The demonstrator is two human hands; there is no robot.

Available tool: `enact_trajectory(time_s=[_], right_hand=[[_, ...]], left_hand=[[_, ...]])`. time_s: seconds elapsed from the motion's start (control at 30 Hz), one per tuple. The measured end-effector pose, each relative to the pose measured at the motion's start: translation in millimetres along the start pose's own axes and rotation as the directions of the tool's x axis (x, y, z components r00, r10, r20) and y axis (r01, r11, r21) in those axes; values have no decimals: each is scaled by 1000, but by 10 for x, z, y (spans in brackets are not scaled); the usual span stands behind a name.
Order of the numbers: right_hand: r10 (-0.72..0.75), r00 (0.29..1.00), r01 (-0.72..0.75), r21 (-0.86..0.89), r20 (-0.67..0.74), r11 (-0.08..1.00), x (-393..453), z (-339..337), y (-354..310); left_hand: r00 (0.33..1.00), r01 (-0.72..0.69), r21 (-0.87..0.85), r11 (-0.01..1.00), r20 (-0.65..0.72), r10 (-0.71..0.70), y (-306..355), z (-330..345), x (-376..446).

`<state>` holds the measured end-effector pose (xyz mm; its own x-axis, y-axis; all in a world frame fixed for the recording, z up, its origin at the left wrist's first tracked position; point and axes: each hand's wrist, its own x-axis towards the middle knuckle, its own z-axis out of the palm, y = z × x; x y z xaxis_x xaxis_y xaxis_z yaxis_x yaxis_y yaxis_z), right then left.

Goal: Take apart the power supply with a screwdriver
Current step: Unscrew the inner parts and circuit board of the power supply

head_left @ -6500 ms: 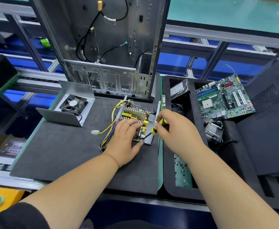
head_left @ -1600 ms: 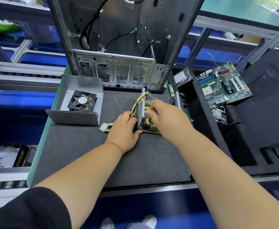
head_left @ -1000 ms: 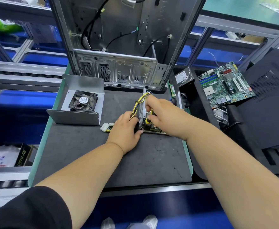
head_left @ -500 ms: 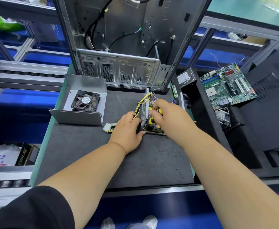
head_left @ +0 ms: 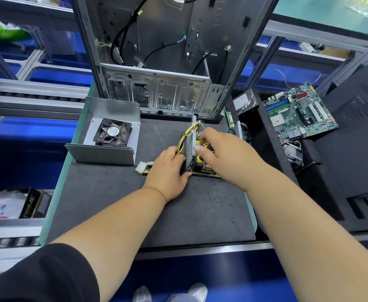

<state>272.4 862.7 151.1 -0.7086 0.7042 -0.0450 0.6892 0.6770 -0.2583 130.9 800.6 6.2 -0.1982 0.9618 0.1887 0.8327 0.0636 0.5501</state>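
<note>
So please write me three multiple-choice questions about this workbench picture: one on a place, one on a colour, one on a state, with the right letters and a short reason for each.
1. Where does the fan lie?
A. Inside the bent metal cover, left of the hands
B. On the green circuit board
C. Inside the upright computer case

2. What colours does the screwdriver handle show?
A. Red and white
B. Yellow and black
C. All blue

3. How does the perforated metal panel of the power supply stand?
A. Flat on the mat
B. On edge, roughly upright, between the hands
C. Hung on the computer case

Answers:
1 A: the fan sits within the grey cover on the mat.
2 B: yellow and black show beside the right hand.
3 B: the left hand steadies it on edge.
</note>
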Motion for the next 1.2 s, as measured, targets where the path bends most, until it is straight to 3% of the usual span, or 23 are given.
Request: enact_trajectory(time_s=[0.07,0.33,0.43,0.57,0.87,1.1,1.2], right_hand=[[-29,998,20,-156,-56,988,8,27,0],[33,993,-18,129,-109,991,-39,62,-39],[65,993,-52,121,-103,991,-41,86,-48],[84,987,-87,-14,-137,996,-25,100,-48],[122,982,-93,193,-143,977,-13,111,-15],[117,984,-116,15,-135,993,-24,102,-18],[112,985,-105,63,-133,993,-15,109,1]], left_hand=[[1000,6,-1,1000,5,-6,-4,-1,-2],[1000,13,1,1000,12,-13,-6,2,4],[1000,12,2,1000,11,-12,-2,0,0],[1000,4,4,1000,4,-4,-1,1,-6],[1000,13,13,1000,10,-13,0,7,3],[1000,3,9,1000,-1,-3,-9,9,-3],[1000,4,7,1000,-4,-4,-9,11,0]])
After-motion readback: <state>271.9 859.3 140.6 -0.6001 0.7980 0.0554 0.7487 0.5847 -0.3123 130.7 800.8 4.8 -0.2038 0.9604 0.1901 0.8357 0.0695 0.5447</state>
